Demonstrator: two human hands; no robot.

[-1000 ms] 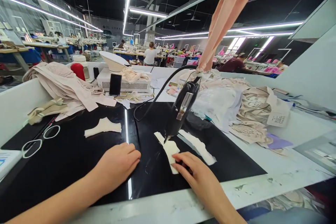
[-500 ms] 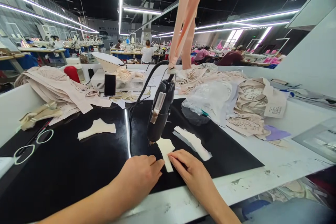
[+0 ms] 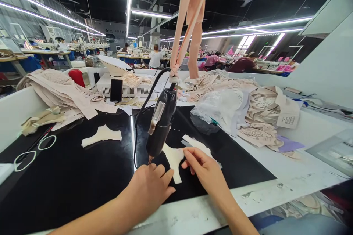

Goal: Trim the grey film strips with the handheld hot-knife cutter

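In the frame's lower middle, your right hand pinches a corner of the cream T-shaped cloth piece on the shiny black mat. Your left hand is by the long black tool; I can't see whether its grip holds anything. You seem to be lining up the cloth; the next move needs it flat.

Smooth, glossy black board with a bright streak of reflected light. The cream cut piece looks matt, soft and cloth-like. The hand tool has a shiny black casing, wrinkled near its top, with a polished metal strip. Matt peach cloth straps. Crinkled, shiny clear plastic bag. Smooth white table, its edge scuffed.
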